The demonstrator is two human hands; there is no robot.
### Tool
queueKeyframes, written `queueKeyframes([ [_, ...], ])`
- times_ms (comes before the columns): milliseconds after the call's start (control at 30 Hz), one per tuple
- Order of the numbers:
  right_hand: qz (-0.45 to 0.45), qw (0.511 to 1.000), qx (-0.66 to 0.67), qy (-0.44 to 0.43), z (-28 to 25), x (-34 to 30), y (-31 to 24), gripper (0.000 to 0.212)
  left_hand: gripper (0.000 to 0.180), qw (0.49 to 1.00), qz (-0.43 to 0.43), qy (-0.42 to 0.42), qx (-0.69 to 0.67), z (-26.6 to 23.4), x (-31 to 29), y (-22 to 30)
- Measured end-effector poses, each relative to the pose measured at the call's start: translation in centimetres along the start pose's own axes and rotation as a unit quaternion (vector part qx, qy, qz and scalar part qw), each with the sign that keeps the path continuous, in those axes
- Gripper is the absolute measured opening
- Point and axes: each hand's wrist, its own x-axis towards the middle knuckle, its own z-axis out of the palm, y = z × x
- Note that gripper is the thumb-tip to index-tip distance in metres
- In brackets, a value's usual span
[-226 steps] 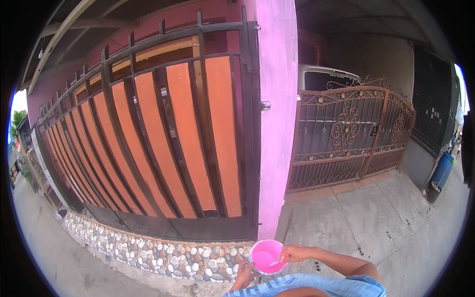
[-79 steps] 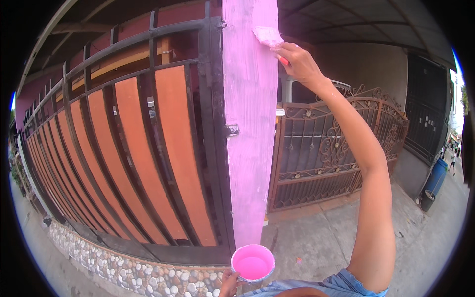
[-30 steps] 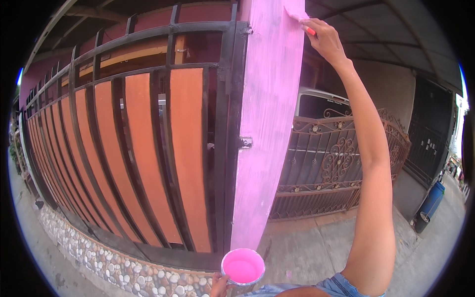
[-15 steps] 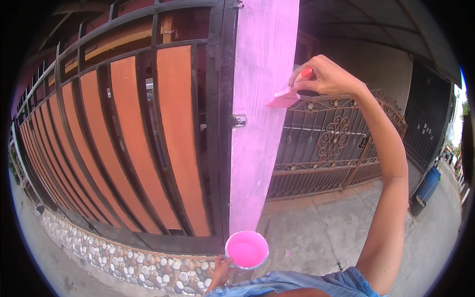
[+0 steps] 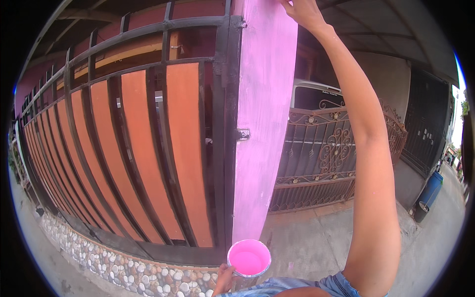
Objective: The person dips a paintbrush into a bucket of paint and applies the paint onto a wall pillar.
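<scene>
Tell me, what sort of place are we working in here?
Outdoors, most likely the street front of a house: a pink pillar stands between an orange-panelled metal fence on a pebble-faced base and an ornate iron gate, with concrete pavement below.

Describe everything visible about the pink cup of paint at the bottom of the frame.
The cup is a small round container, pink on the rim and inside, looking like plastic, with a paler band on its outer wall. It is open and upright, holding smooth, opaque pink paint, the same colour as the pink pillar behind it. It sits low in the picture, in front of the pillar's base and the concrete ground. The left hand grips it from below and at its left side; nothing else touches it.
</scene>
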Motion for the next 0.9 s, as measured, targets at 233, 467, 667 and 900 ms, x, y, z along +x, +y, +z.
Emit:
queueKeyframes([
  [233,0.045,0.972,0.083,-0.217,-5.4,-12.9,-14.1,0.020,0.020,0.999,-0.001,0.007,0.039,-0.6,-1.6,2.4],
  [467,0.216,0.874,0.231,-0.369,-6.9,-3.1,-7.8,0.022,0.033,0.996,0.044,-0.003,0.072,-0.9,-1.1,2.6],
  [667,0.174,0.950,0.163,-0.202,-4.4,4.4,2.5,0.021,0.034,0.999,0.026,-0.008,0.045,-0.8,-0.2,3.3],
  [900,0.032,0.996,-0.087,-0.010,2.1,5.1,1.3,0.016,0.032,0.998,0.012,0.033,0.047,-3.7,4.2,-3.8],
])
